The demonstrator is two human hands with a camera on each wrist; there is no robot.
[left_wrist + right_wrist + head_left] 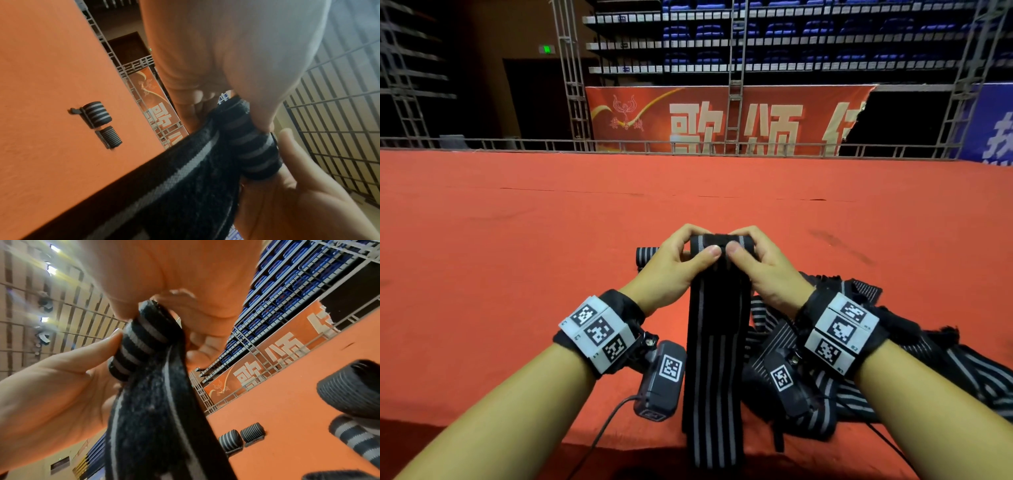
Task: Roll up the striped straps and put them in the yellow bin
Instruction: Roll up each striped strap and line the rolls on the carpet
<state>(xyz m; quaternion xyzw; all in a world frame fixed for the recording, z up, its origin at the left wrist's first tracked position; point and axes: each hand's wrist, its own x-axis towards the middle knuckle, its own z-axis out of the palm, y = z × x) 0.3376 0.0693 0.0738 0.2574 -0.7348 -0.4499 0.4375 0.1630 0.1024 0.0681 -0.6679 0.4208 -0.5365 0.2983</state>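
Note:
A black strap with grey stripes (712, 359) hangs over the near edge of the red table (517, 257). Its top end is wound into a small roll (717, 240), held up off the table. My left hand (697, 245) pinches the roll's left side and my right hand (741, 243) its right side, thumbs nearly touching in front. The left wrist view shows the roll (252, 146) between thumb and fingers; the right wrist view shows the roll (141, 344) the same way. No yellow bin is in view.
Two finished rolls (96, 116) (110, 137) lie on the table beyond my left hand; one (649, 255) shows in the head view. A loose pile of striped straps (859, 342) lies under and right of my right wrist. A railing (688, 150) bounds the far edge.

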